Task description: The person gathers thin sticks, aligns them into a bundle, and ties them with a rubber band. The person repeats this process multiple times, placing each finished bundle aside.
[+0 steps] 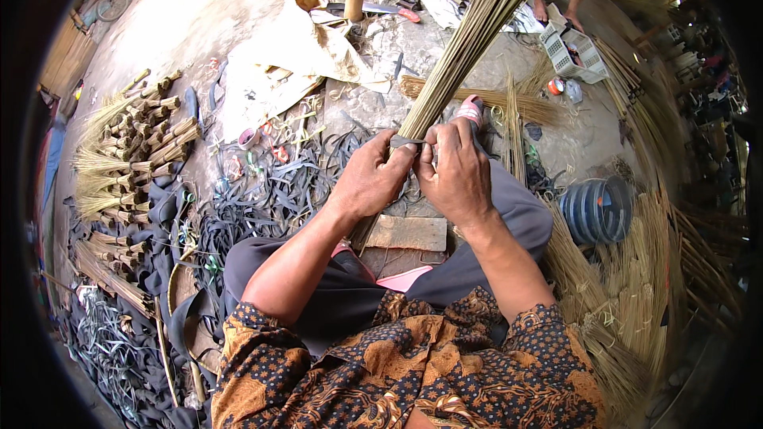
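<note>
Stalks, long and thin, in one tilted bundle right in front of the person, a dark flat strip across it! Left hand pinches strip and stalks, thumb pressing; right hand, fingers curled, appears to grip the strip's end. Danger: let either pinch slacken and the strip could slip, stalks splaying; pull too hard and it might snap.
</note>
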Demonstrator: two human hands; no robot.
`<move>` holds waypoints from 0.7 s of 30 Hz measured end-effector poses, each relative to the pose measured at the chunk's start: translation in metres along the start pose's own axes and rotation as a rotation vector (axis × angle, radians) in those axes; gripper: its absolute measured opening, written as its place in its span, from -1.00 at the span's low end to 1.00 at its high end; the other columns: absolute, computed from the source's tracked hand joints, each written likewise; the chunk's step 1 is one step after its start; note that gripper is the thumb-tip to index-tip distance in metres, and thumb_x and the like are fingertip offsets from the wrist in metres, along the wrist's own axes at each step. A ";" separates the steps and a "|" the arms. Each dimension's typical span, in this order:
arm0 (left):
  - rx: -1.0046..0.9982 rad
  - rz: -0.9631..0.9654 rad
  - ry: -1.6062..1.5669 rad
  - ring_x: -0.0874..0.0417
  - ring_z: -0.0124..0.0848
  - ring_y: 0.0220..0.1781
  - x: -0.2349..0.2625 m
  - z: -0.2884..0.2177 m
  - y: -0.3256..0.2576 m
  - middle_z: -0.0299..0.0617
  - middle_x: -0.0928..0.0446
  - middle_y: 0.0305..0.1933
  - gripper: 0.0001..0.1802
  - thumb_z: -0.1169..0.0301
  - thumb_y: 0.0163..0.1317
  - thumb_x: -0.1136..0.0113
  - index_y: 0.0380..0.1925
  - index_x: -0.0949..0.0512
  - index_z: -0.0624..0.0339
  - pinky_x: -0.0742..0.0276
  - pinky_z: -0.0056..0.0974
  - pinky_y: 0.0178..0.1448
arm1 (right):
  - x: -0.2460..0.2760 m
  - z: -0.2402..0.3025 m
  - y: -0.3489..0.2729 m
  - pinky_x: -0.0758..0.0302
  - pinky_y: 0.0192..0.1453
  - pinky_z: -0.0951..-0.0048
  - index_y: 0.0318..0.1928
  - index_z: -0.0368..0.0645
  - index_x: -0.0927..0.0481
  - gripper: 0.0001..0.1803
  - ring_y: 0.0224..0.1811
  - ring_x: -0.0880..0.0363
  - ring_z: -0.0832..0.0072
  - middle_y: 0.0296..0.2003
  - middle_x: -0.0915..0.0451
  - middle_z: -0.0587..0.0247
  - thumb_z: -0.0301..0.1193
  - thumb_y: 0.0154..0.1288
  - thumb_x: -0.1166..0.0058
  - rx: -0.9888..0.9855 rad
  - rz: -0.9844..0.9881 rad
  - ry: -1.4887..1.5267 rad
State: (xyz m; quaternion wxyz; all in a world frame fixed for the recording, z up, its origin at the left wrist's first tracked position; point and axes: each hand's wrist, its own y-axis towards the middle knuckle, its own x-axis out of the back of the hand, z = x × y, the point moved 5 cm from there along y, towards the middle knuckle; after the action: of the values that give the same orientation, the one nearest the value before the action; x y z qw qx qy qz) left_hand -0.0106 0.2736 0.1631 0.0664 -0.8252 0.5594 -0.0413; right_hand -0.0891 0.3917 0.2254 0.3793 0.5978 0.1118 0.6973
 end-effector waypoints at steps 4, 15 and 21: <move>0.045 0.129 -0.165 -0.42 -0.55 -0.49 -0.001 -0.004 -0.004 -0.39 -0.43 -0.45 -0.70 0.21 0.54 -0.01 -0.02 -0.52 0.23 -0.37 -0.34 -0.41 | 0.010 -0.007 0.002 -0.59 -0.36 0.13 -0.13 -0.18 -0.46 -0.73 -0.39 -0.60 0.08 -0.29 -0.42 0.07 -0.53 0.22 -0.25 0.132 0.028 0.041; -0.432 -0.066 -0.253 -0.56 -0.36 0.15 -0.015 -0.041 -0.009 -0.13 -0.58 0.06 -0.47 0.20 0.48 -0.19 0.28 -0.36 0.29 -0.47 -0.21 0.28 | -0.031 0.005 -0.073 -0.58 0.12 0.25 0.24 -0.29 -0.48 -0.36 0.09 -0.64 0.34 0.04 -0.63 0.07 -0.11 0.38 -0.36 -0.570 0.418 0.961; -0.161 -0.041 -0.665 -0.47 -0.50 -0.56 -0.006 -0.054 0.004 -0.36 -0.38 -0.51 -0.70 0.17 0.45 -0.33 -0.12 -0.46 0.09 -0.55 -0.29 -0.42 | -0.025 0.016 -0.086 -0.55 -0.39 0.29 -0.26 -0.21 -0.57 -0.70 -0.54 -0.60 0.43 -0.57 -0.56 0.35 -0.27 0.34 -0.38 -0.627 0.558 0.975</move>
State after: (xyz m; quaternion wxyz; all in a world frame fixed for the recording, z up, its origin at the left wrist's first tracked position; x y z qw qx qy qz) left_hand -0.0243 0.2747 0.2162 0.1789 -0.8072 0.4918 0.2729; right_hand -0.0404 0.4299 0.1584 0.2459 0.0795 -0.0977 0.9611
